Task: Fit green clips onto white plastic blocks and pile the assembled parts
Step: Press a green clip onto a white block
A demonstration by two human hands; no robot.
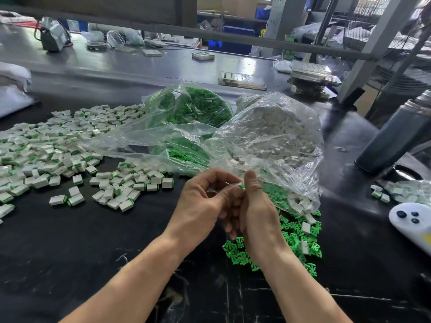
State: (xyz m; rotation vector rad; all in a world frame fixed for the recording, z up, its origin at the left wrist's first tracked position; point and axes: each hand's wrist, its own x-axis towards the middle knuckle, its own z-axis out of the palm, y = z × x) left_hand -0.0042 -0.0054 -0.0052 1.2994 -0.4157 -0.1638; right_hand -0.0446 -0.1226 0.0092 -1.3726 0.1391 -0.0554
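Note:
My left hand (205, 199) and my right hand (256, 206) meet above the black table (93, 241), fingertips together. Between them sits a white block (234, 184) with a green clip (243, 187) at its right end; the left fingers pinch the block, the right thumb and fingers hold the clip end. A wide pile of assembled parts (58, 150) spreads to the left. Loose green clips (296, 241) and a few white blocks lie to the right of my right wrist. A clear bag of white blocks (275, 136) and a clear bag of green clips (193, 106) stand behind my hands.
A dark flask (401, 134) stands at the right, with a white controller (410, 222) near the table's right edge and a small bag of parts (401, 192) beside it. Trays, bags and a metal rail (210, 33) fill the far bench.

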